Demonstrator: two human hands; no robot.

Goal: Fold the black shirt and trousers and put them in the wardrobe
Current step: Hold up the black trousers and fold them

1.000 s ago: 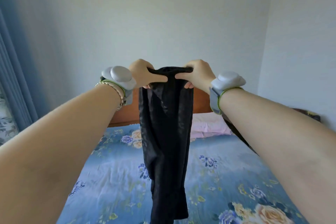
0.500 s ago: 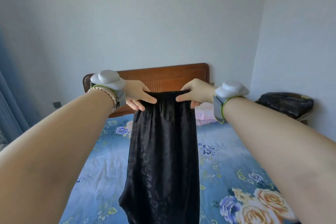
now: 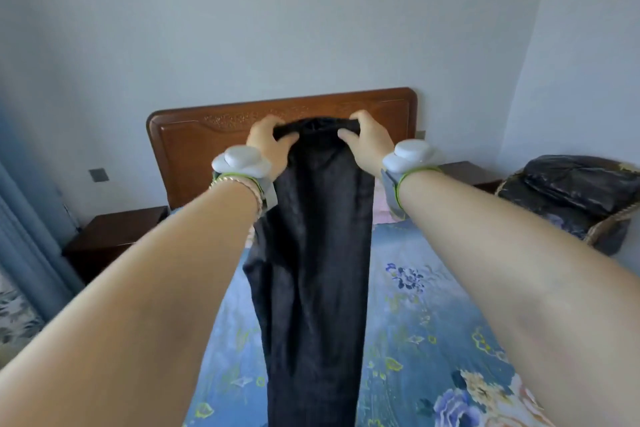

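The black trousers (image 3: 315, 270) hang lengthwise over the bed, folded leg on leg, their lower end cut off by the frame's bottom edge. My left hand (image 3: 268, 142) grips the left end of the waistband with thumb in front. My right hand (image 3: 365, 140) grips the right end the same way. Both arms are stretched forward, and both wrists wear grey bands with white pucks. No black shirt or wardrobe is in view.
The bed (image 3: 433, 322) has a blue floral sheet and a brown wooden headboard (image 3: 194, 149). A pink pillow (image 3: 381, 208) peeks beside the trousers. A dark nightstand (image 3: 114, 232) stands at the left, blue curtains (image 3: 24, 253) at the far left, and a dark bundle (image 3: 581, 191) at the right.
Both hands have moved forward and down toward the bed with the waistband. The trousers now stretch out longer and flatter over the sheet. The view has tilted down.
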